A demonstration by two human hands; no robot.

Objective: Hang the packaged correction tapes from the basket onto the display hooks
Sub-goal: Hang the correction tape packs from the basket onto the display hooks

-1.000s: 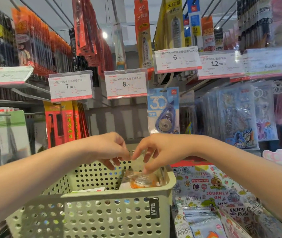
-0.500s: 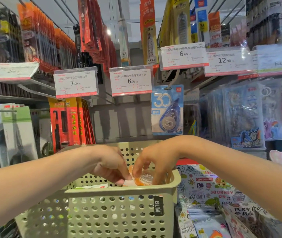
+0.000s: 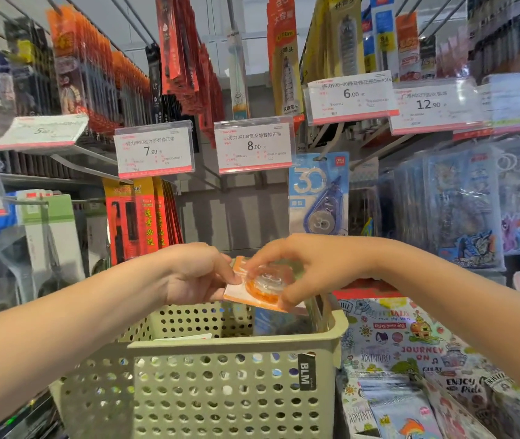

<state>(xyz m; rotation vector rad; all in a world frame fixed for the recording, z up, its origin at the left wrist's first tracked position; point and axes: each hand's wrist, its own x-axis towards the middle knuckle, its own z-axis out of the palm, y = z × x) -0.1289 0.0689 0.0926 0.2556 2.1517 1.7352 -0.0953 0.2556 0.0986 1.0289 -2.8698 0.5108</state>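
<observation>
Head view: your left hand (image 3: 195, 277) and right hand (image 3: 303, 267) pinch the orange correction tape pack (image 3: 260, 288) above the basket (image 3: 230, 345); it looks light and slick, so grip the stiff card edge.

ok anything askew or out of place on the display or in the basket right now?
Only minor: the 5-something price tag at far left tilts away from flat, unlike the 7.90 tag and 8.00 tag, which face forward. The orange correction tape pack is held over the basket by both hands; nothing spilled or damaged.
</observation>
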